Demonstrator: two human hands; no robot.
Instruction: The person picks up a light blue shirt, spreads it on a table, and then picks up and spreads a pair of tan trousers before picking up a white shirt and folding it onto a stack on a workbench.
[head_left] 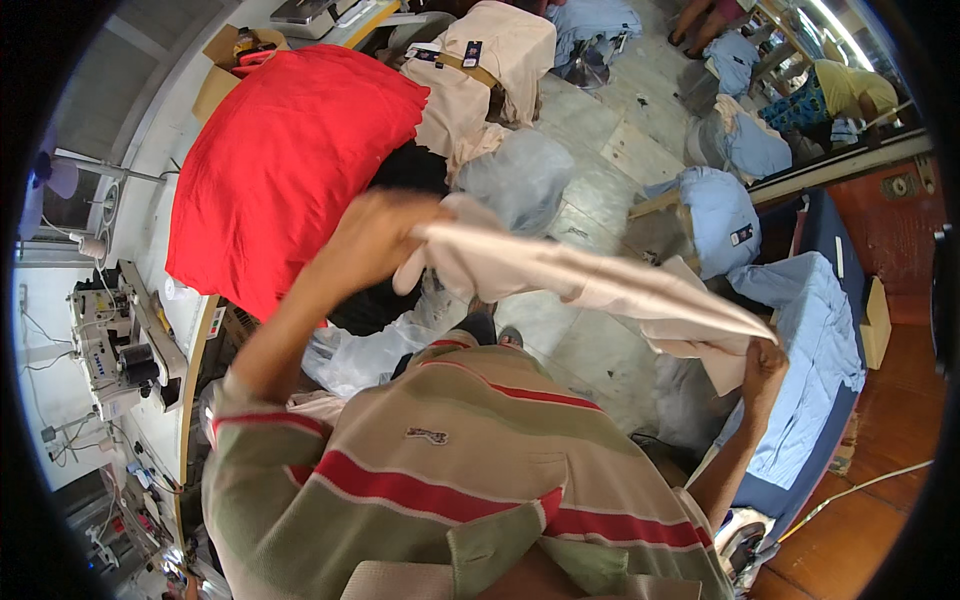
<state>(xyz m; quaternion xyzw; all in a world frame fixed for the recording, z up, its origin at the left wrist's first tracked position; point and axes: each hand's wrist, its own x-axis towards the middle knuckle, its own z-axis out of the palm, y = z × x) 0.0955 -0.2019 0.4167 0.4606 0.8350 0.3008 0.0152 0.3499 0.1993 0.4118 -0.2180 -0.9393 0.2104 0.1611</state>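
A pale beige piece of cloth [610, 287] is stretched in the air before my chest, folded along its upper edge and sagging below. My left hand [385, 235], smeared by motion, is closed on its left end. My right hand [765, 372] pinches the other end, lower and farther to the right. Behind my left hand lie a large red fabric heap [300, 160] and a black cloth [412, 175]. Next to my right hand, light blue garments [805, 350] are draped over a dark blue surface.
A sewing machine [115, 335] stands on the table at left. Beige garments [500, 55] with dark tags are piled ahead. Clear plastic bags [520, 175] lie on the tiled floor. More blue garments [715, 215] rest at right, and another person [850, 90] bends over at far right.
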